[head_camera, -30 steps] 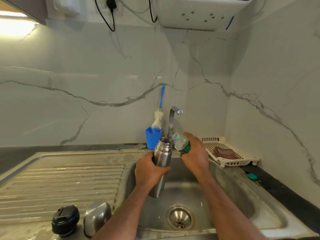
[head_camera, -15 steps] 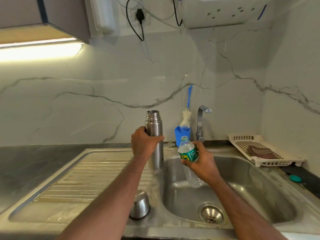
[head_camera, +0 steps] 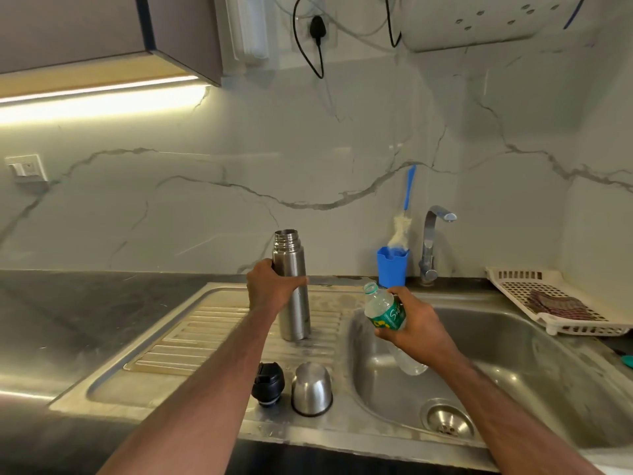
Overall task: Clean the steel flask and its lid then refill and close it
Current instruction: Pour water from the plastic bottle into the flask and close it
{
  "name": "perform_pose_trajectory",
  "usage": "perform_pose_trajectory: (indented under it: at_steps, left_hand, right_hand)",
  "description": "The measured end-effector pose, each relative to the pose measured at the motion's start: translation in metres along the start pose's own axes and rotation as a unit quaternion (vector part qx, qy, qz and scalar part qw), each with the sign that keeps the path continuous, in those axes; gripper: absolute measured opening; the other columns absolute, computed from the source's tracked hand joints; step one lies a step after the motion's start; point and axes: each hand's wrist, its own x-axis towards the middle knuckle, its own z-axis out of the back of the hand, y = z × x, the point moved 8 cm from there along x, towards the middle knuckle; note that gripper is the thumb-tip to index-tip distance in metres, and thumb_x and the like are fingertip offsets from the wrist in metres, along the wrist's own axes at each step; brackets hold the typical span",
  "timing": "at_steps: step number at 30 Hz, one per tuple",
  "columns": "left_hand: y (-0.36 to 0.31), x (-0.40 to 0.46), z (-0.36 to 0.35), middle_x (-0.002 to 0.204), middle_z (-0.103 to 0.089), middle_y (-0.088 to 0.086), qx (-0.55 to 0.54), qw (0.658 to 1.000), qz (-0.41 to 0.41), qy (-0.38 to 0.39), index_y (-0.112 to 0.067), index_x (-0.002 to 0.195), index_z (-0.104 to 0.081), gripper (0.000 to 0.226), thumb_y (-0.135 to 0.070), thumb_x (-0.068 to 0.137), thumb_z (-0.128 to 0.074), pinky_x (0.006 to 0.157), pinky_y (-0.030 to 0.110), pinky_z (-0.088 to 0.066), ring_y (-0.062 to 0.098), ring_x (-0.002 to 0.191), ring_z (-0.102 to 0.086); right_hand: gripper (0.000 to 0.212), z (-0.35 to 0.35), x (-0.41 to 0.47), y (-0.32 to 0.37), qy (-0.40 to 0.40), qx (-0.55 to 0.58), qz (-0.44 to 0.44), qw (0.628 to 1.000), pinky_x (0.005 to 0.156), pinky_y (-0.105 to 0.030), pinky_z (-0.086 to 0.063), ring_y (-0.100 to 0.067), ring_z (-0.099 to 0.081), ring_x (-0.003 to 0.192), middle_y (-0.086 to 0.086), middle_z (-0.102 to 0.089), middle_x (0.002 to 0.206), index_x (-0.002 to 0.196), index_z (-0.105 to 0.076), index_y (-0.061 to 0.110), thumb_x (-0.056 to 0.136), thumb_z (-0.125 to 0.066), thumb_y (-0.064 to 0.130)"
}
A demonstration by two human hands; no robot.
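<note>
The open steel flask (head_camera: 292, 269) stands upright on the ribbed drainboard (head_camera: 191, 337), and my left hand (head_camera: 270, 289) grips its body. My right hand (head_camera: 416, 323) holds a clear plastic water bottle (head_camera: 385, 311) with a green label, uncapped, tilted neck-up over the left part of the sink basin (head_camera: 534, 378). Nearer the front edge of the drainboard sit the black inner stopper (head_camera: 268, 383) and, to its right, the steel cup lid (head_camera: 311, 389) standing mouth down.
A blue holder (head_camera: 393, 267) with a bottle brush (head_camera: 400, 231) stands beside the tap (head_camera: 432, 241) at the back. A white perforated tray (head_camera: 548, 303) holding a cloth lies right of the basin. The drain (head_camera: 447, 421) is at the basin's front. Dark counter extends left.
My left hand carried the flask from over the basin leftward and stood it on the drainboard. My right hand brought the bottle from a pouring tilt at the flask's mouth to neck-up.
</note>
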Motion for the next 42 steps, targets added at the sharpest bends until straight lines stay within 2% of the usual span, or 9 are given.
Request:
perform_pose_trajectory:
  at_steps: [6, 15, 20, 23, 28, 32, 36, 38, 42]
  left_hand:
    - [-0.002, -0.001, -0.003, 0.104, -0.068, 0.004, 0.022, 0.999, -0.017, 0.019, -0.011, 0.112, -0.063, 0.065, -0.036, 0.061, -0.095, 0.072, 0.032, -0.054, 0.017, 0.085, -0.063]
    - [-0.024, -0.013, 0.012, 0.140, -0.050, 0.019, 0.017, 1.000, -0.003, -0.021, -0.008, 0.147, -0.033, 0.117, -0.047, 0.057, -0.097, 0.098, 0.049, -0.047, 0.036, 0.128, -0.050]
    - [-0.088, -0.054, 0.006, 0.117, -0.052, 0.002, 0.020, 0.976, -0.178, -0.124, -0.019, 0.126, -0.050, 0.074, -0.043, 0.069, -0.090, 0.095, 0.039, -0.038, 0.022, 0.115, -0.046]
    - [-0.114, -0.085, -0.056, 0.104, -0.053, -0.006, -0.010, 0.968, -0.251, 0.016, -0.023, 0.114, -0.056, 0.049, -0.019, 0.072, -0.081, 0.089, 0.039, -0.049, 0.019, 0.104, -0.056]
    - [-0.110, -0.163, -0.186, 0.144, -0.051, -0.002, 0.068, 0.907, -0.204, 0.363, -0.029, 0.148, -0.037, 0.096, -0.027, 0.068, -0.090, 0.104, 0.039, -0.048, 0.020, 0.129, -0.053]
    - [-0.118, -0.206, -0.226, 0.132, -0.062, -0.006, 0.001, 0.891, -0.217, 0.399, -0.023, 0.142, -0.047, 0.088, -0.035, 0.068, -0.092, 0.093, 0.025, -0.047, 0.006, 0.109, -0.057]
    - [-0.136, -0.223, -0.247, 0.102, -0.070, -0.014, -0.077, 0.895, -0.181, 0.401, -0.025, 0.119, -0.063, 0.055, -0.039, 0.072, -0.089, 0.083, 0.032, -0.059, 0.004, 0.090, -0.068]
    - [-0.143, -0.230, -0.260, 0.099, -0.073, -0.011, -0.105, 0.881, -0.165, 0.432, -0.024, 0.119, -0.066, 0.051, -0.038, 0.075, -0.088, 0.073, 0.025, -0.059, 0.002, 0.085, -0.071]
    - [-0.146, -0.232, -0.278, 0.098, -0.074, -0.010, -0.110, 0.881, -0.152, 0.434, -0.022, 0.119, -0.066, 0.051, -0.034, 0.075, -0.089, 0.079, 0.025, -0.059, 0.002, 0.085, -0.071]
  right_hand:
    - [0.067, 0.007, -0.003, -0.003, -0.029, 0.060, -0.015, 0.998, 0.077, -0.007, -0.043, 0.008, -0.058, 0.100, 0.019, -0.062, 0.111, 0.121, -0.056, 0.034, 0.066, -0.094, 0.027]
    - [0.066, 0.025, -0.010, -0.025, -0.052, 0.149, -0.076, 0.985, 0.076, -0.017, -0.048, -0.005, -0.062, 0.100, 0.015, -0.064, 0.112, 0.122, -0.056, 0.029, 0.068, -0.092, 0.018]
    - [0.071, 0.044, -0.021, -0.041, -0.070, 0.168, -0.112, 0.977, 0.080, -0.023, -0.051, -0.005, -0.062, 0.099, 0.011, -0.063, 0.110, 0.122, -0.051, 0.027, 0.066, -0.092, 0.008]
    - [0.071, 0.056, -0.033, -0.056, -0.086, 0.189, -0.133, 0.969, 0.087, -0.036, -0.059, -0.008, -0.066, 0.099, 0.004, -0.068, 0.114, 0.122, -0.054, 0.026, 0.065, -0.093, 0.009]
    - [0.065, 0.101, -0.066, -0.075, -0.169, 0.189, -0.123, 0.960, 0.092, -0.033, -0.057, -0.005, -0.069, 0.103, 0.008, -0.072, 0.113, 0.123, -0.059, 0.027, 0.068, -0.093, 0.034]
    - [0.059, 0.140, -0.096, -0.096, -0.230, 0.236, -0.158, 0.931, 0.090, -0.033, -0.058, -0.007, -0.069, 0.104, 0.009, -0.071, 0.114, 0.126, -0.059, 0.029, 0.075, -0.088, 0.038]
    - [0.055, 0.161, -0.110, -0.113, -0.241, 0.257, -0.177, 0.919, 0.063, -0.018, -0.054, -0.006, -0.072, 0.094, 0.003, -0.074, 0.113, 0.137, -0.057, 0.019, 0.089, -0.076, 0.036]
    - [0.048, 0.167, -0.112, -0.119, -0.245, 0.267, -0.182, 0.914, 0.059, -0.014, -0.051, -0.005, -0.073, 0.091, 0.001, -0.074, 0.111, 0.136, -0.058, 0.014, 0.093, -0.071, 0.032]
    - [0.066, 0.167, -0.108, -0.127, -0.240, 0.272, -0.199, 0.910, 0.059, -0.015, -0.051, -0.015, -0.072, 0.101, -0.003, -0.072, 0.118, 0.148, -0.041, 0.022, 0.091, -0.074, 0.030]
